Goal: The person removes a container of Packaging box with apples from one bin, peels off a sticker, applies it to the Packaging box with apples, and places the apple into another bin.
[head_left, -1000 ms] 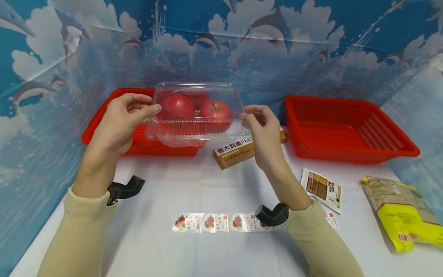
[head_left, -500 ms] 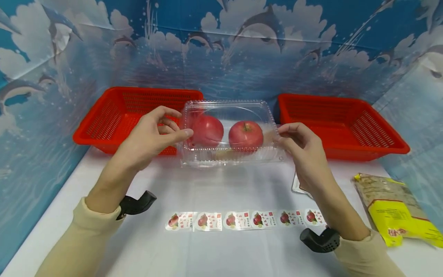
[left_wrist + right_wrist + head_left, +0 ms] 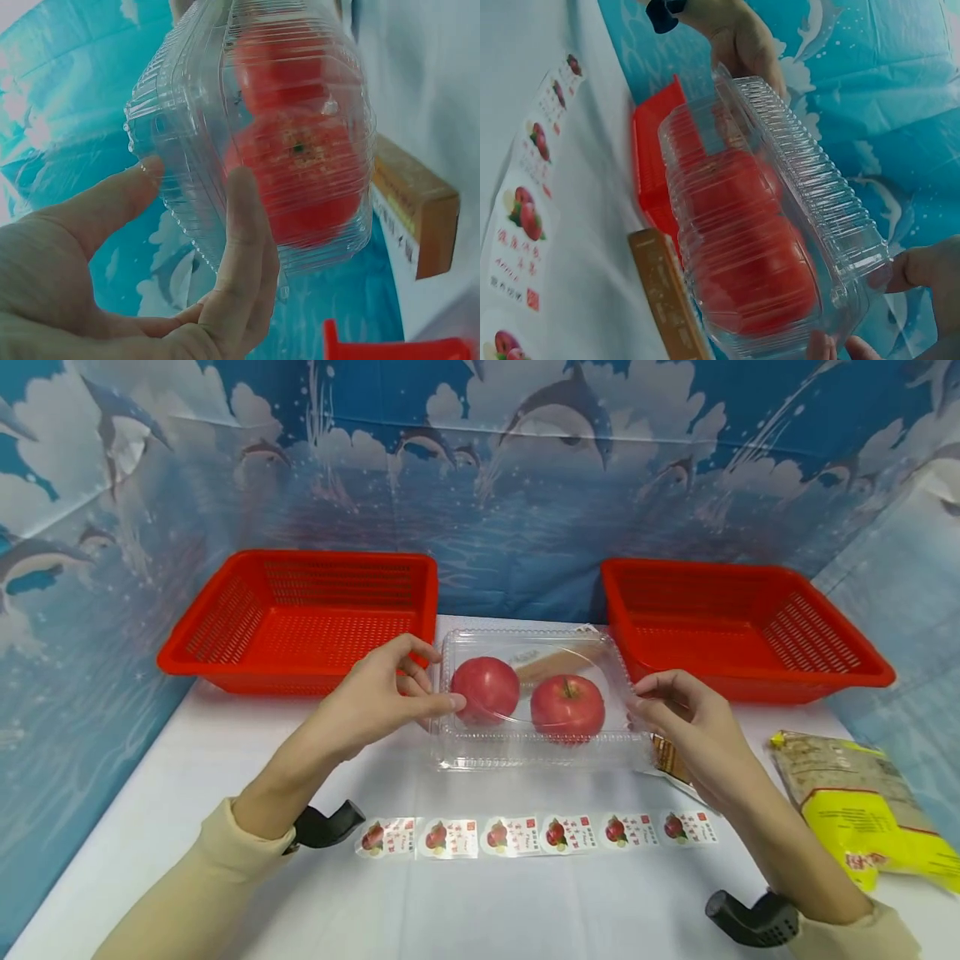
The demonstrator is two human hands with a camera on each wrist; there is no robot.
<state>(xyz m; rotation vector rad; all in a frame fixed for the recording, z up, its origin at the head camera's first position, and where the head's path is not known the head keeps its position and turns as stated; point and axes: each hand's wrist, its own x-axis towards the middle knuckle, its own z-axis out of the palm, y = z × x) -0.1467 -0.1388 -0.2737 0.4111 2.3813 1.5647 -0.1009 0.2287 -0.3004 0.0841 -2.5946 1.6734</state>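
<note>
A clear plastic clamshell box [image 3: 540, 750] with its lid down holds two red apples, the left apple [image 3: 486, 690] and the right apple [image 3: 567, 707]. My left hand [image 3: 382, 697] grips the box's left end, thumb on the lid's edge and fingers beneath the rim. At the other end my right hand [image 3: 690, 727] pinches the rim between thumb and fingers. The left wrist view shows the box [image 3: 184, 112] held up off the table, with the pasta box [image 3: 420, 202] below it. In the right wrist view both hands hold opposite ends of the clamshell.
Two red plastic baskets stand at the back, a left basket [image 3: 300, 681] and a right basket [image 3: 750, 677]. A row of apple stickers [image 3: 510, 837] lies in front. On the right are a yellow bag [image 3: 855, 802] and a small packet [image 3: 671, 760], partly hidden by my right hand.
Both hands have carried the clamshell of apples from over the left basket rightward and down, closer over the middle of the table. The left basket now shows with nothing in it.
</note>
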